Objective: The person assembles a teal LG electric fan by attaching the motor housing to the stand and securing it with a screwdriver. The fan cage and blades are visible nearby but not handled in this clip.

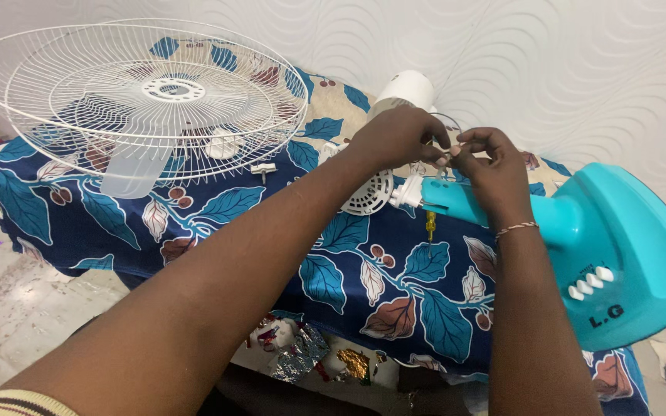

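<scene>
Head view. Turquoise fan base (626, 239): lies on its side on the leaf-print cloth (395, 285), neck toward the white motor housing (395, 100). Left hand (398, 139) and right hand (495, 173): together just above the neck, fingertips pinched on something small, seemingly a thin wire. Judged part-dismantled: wire fan guard (140, 100) already off, well left of the base; motor not free. Screwdriver (430, 227) lies under the neck. Foil scraps (302, 354) below the cloth edge.
</scene>
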